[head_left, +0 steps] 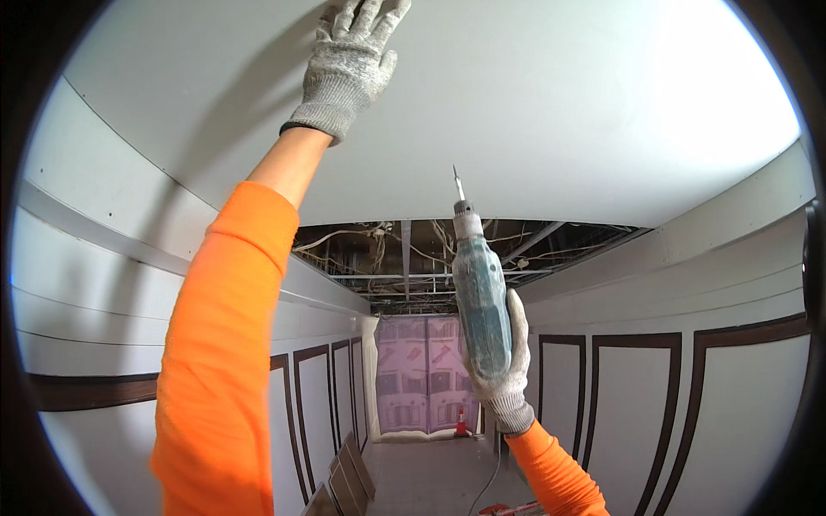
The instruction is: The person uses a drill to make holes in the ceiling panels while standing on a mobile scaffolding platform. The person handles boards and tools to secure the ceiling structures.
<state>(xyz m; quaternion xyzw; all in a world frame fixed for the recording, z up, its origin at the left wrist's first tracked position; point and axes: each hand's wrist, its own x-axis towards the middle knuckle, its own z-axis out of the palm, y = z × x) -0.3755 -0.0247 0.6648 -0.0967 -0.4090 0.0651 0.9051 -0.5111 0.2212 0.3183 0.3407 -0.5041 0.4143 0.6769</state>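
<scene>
Above me spreads a large pale ceiling board [533, 103]. My left hand [351, 64], in a grey knit glove, lies against it with the fingers stretched out. Lower and to the right, my gloved right hand [514, 361] is wrapped round a dusty green corded screwdriver drill [483, 301]. The tool points upward, and a thin bit [458, 182] stands out of its chuck. In this view the bit's tip overlaps the board; whether it touches, I cannot tell. A grey cord [489, 482] hangs down below the right hand.
Beyond the board's edge, an open ceiling bay shows metal framing [409, 275] and loose wires [335, 236]. Dark-framed wall panels [637, 404] line both sides. Flat boards [348, 477] lean at the lower left. Pink sheeting [413, 370] covers the far end, near a red cone [461, 423].
</scene>
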